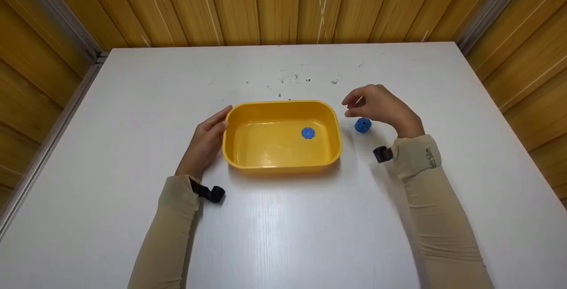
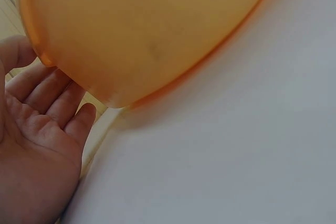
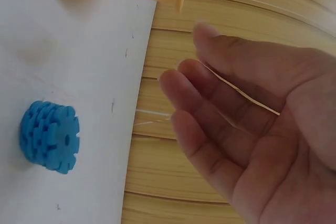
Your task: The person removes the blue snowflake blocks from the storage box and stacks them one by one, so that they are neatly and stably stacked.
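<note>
A yellow plastic basin (image 1: 266, 165) sits on the white table. My left hand (image 1: 208, 136) holds its left end, with the thumb near the rim and the fingers along the outer wall in the left wrist view. Inside, towards the right end, lies a flat blue notched disc (image 1: 308, 133). Beside the basin on the right stands a stack of blue notched discs (image 3: 50, 137). Just beyond that stack hovers my right hand (image 1: 376, 105), its fingers loosely bent and nothing between thumb and fingertips.
Small dark marks (image 1: 296, 77) dot the white table (image 1: 283, 236) behind the basin. Wood-patterned panels (image 1: 279, 5) rise beyond its far edge. A black wrist camera (image 1: 383, 154) juts from the right sleeve, another camera (image 1: 215, 193) from the left.
</note>
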The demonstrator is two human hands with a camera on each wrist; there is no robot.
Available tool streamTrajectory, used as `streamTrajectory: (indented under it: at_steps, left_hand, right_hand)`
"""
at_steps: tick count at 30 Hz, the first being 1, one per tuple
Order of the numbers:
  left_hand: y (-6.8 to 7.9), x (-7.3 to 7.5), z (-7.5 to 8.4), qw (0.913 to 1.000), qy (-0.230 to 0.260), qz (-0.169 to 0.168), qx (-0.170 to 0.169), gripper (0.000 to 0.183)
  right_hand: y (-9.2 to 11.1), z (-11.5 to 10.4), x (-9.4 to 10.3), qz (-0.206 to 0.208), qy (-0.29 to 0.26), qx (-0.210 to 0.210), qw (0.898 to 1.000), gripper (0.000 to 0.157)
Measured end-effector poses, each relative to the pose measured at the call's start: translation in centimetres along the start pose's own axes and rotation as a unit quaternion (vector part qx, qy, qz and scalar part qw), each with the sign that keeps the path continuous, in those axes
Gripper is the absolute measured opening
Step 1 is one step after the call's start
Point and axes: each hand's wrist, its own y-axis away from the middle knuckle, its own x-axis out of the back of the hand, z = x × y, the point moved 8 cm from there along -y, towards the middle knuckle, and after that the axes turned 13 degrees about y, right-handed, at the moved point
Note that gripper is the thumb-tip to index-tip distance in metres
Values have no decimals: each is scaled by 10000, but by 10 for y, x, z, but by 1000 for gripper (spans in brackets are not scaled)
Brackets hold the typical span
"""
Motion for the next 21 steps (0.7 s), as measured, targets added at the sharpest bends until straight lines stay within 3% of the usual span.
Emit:
streamTrajectory:
  at_steps: [11, 21]
  left_hand:
    - [-1, 1, 0, 9999, 100, 20, -102, 50]
    - [0, -2, 2, 9999, 102, -33, -132, 49]
  right_hand:
    - [-19, -46, -7, -551, 595, 340, 9961, 32]
    - [-34, -77, -21, -810, 1060, 546, 9896, 33]
